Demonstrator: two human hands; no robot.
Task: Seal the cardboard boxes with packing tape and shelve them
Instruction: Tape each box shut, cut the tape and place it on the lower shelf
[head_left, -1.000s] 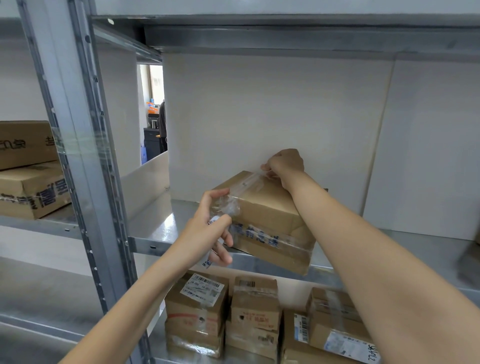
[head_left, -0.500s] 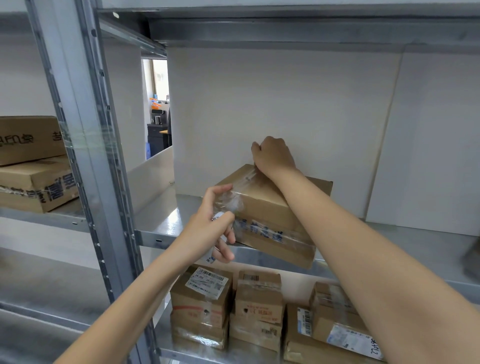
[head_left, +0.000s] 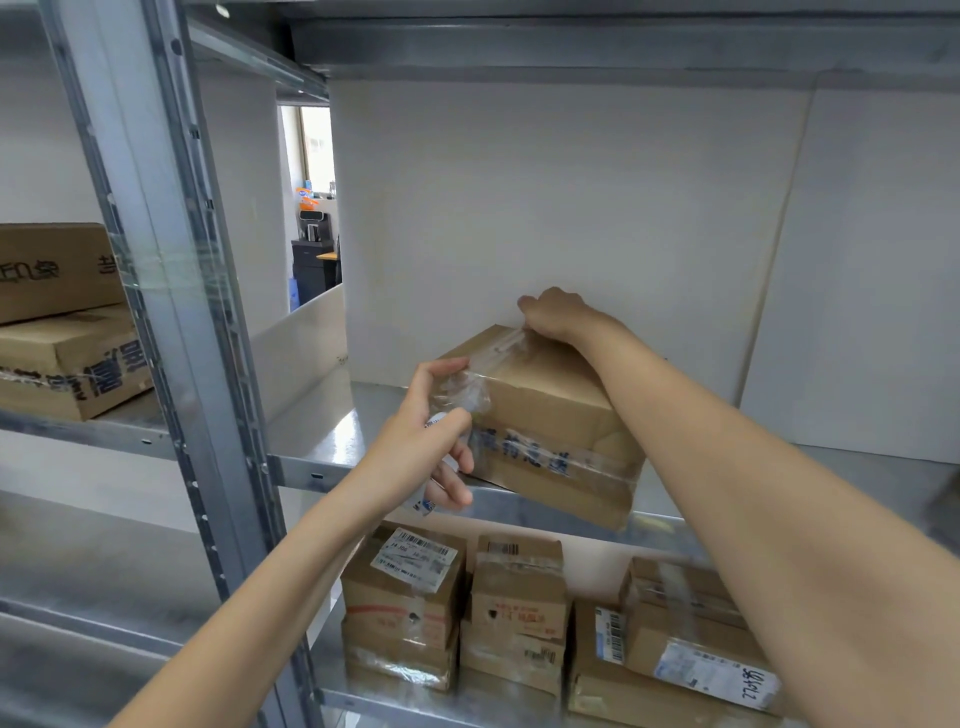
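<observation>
A brown cardboard box (head_left: 550, 410) with blue print lies on the middle metal shelf (head_left: 332, 441), its near corner jutting over the front edge. A strip of clear packing tape (head_left: 498, 348) runs across the box's top. My right hand (head_left: 558, 317) is at the far top edge, fingers curled down onto the end of the strip. At the near left corner, my left hand (head_left: 426, 447) grips the crumpled tape and a white-and-blue tape roll (head_left: 428, 506), which is mostly hidden in the palm.
A grey steel upright (head_left: 171, 291) stands to the left of my left arm. Several taped, labelled boxes (head_left: 405, 597) fill the shelf below. Two larger cartons (head_left: 62, 332) are stacked in the bay to the left. White panels back the shelf.
My right hand has slid along the box top to its far edge, carrying the tape end with it. My left hand stays at the near corner.
</observation>
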